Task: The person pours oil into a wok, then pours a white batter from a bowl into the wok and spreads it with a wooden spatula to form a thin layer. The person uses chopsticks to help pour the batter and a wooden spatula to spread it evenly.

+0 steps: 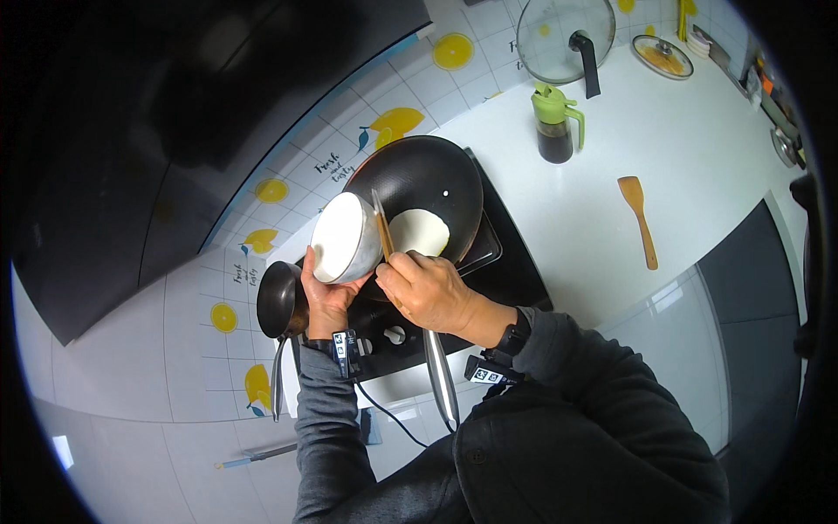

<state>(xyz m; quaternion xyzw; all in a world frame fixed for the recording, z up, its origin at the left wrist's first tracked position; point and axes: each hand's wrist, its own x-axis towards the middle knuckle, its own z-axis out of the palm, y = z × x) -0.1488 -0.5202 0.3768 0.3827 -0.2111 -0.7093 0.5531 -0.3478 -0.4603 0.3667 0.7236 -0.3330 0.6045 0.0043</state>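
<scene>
My left hand [332,298] holds a white bowl [339,239] from below, tilted over the left side of a dark wok [419,170]. In my right hand [429,291] is a pair of chopsticks [383,229], their tips beside the bowl's right side. A pool of pale, creamy liquid [419,232] lies in the wok's lower part, partly hidden by my right hand. One small white drop [446,193] sits apart from it on the wok wall. The wok's metal handle [442,380] points towards my body.
The wok stands on a black gas stove [514,262]. Left of it is a small dark saucepan [278,301]. On the white counter [589,216] are a green-topped oil jug [555,124], a wooden spatula [638,219] and a glass lid [566,39]. A range hood [163,118] overhangs the left.
</scene>
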